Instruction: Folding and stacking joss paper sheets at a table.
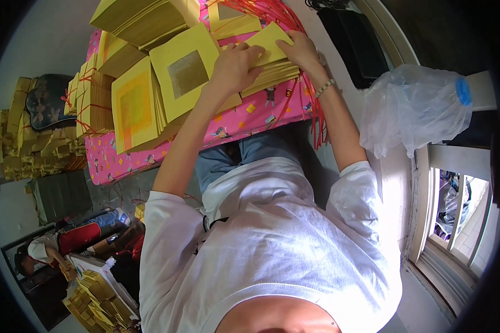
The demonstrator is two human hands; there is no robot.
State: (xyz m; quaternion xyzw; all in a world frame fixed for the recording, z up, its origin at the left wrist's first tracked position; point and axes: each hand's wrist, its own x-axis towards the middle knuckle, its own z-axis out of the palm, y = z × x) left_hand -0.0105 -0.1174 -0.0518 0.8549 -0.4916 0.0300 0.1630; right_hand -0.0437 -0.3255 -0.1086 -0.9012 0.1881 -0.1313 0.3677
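A yellow paper sheet (pixel 271 40) lies folded over on a stack of yellow paper (pixel 278 73) at the table's near right. My right hand (pixel 304 53), with a beaded bracelet on the wrist, grips the sheet's right edge, thumb on top. My left hand (pixel 233 69) rests at the sheet's left side, its fingers spread and touching the paper. Left of it lies a yellow stack with a dull metallic square (pixel 188 75) on top. Farther left is another stack with an orange-printed square (pixel 134 101).
The table wears a pink patterned cloth (pixel 228 129). Red strings (pixel 316 123) hang off its right side. Tied yellow bundles (pixel 94 108) stand at its left. A clear plastic bag (pixel 414 111) hangs at the right. Another person (pixel 44 250) is at lower left beside yellow bundles (pixel 97 297).
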